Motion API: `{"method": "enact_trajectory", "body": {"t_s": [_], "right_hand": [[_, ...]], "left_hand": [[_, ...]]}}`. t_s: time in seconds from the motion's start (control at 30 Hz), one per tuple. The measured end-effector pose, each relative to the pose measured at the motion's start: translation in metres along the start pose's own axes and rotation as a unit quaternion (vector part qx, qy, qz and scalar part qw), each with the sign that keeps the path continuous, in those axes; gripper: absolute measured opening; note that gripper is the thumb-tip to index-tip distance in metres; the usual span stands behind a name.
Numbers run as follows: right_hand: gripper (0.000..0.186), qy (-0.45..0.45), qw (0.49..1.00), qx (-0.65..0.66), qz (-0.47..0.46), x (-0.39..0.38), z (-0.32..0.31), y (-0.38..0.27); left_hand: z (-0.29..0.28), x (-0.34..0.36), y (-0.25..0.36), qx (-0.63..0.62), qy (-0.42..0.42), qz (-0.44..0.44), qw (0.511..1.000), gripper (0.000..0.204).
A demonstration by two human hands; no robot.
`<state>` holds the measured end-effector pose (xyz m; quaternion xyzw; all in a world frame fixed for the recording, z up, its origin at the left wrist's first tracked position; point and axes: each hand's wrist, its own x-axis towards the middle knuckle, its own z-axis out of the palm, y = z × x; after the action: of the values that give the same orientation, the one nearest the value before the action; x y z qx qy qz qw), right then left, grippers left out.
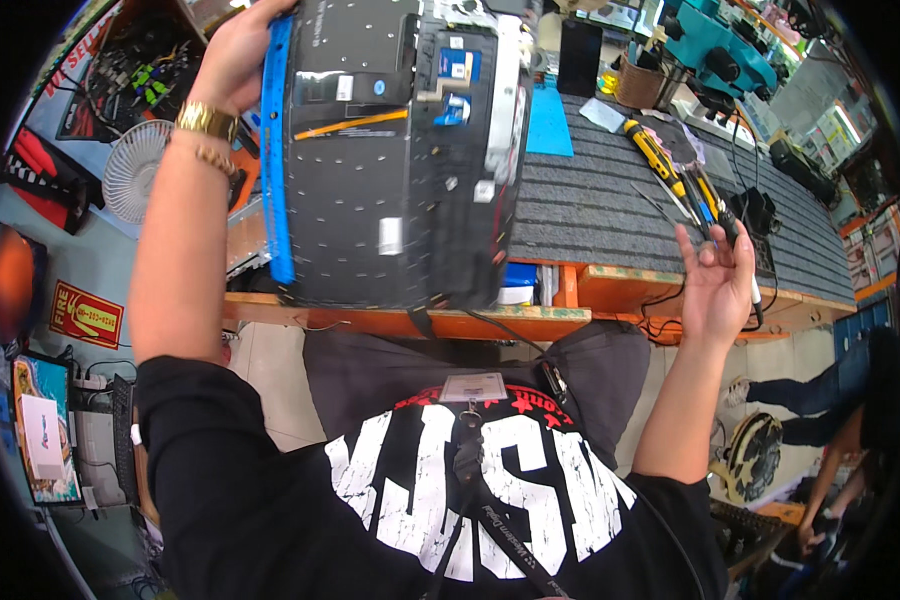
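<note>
An opened laptop body [355, 190] stands tilted up at the table's front edge, its dark inner side towards me. Along its left side runs a bright blue strip [276, 150]. My left hand [238, 55] is closed round the upper left edge of it; some fingertips are hidden behind. To the right, my right hand [715, 285] is palm up with bent fingers, beside a group of yellow-and-black hand tools [655, 158]. A slim pen-like tool with a white end [756, 296] lies along its thumb side, seemingly held; the fingers partly hide it.
A grey ribbed mat [580, 205] covers the orange-edged workbench. At the back are a blue sheet [548, 120], a brown cup [638, 85] and a teal device [720, 45]. A white basket [140, 170] sits left. Another person [840, 450] is at the lower right.
</note>
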<state>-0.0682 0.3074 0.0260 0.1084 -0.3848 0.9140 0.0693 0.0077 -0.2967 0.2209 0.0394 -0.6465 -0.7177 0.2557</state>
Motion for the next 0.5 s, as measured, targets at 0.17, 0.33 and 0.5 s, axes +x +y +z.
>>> {"method": "enact_trajectory", "body": {"t_s": [0.17, 0.33, 0.5], "right_hand": [[0.036, -0.01, 1.0, -0.003, -0.008, 0.003, -0.011, -0.004], [0.035, 0.005, 1.0, -0.025, 0.015, 0.002, -0.022, 0.009], [0.036, 0.006, 0.999, -0.027, 0.023, 0.006, -0.026, 0.018]], "left_hand": [[0.102, 0.017, -0.028, 0.113, -0.223, -0.128, 0.96, 0.037], [0.163, 0.027, -0.094, 0.427, -0.304, 0.008, 0.852, 0.043], [0.203, 0.041, -0.159, 0.413, -0.416, -0.075, 0.807, 0.081]]}}
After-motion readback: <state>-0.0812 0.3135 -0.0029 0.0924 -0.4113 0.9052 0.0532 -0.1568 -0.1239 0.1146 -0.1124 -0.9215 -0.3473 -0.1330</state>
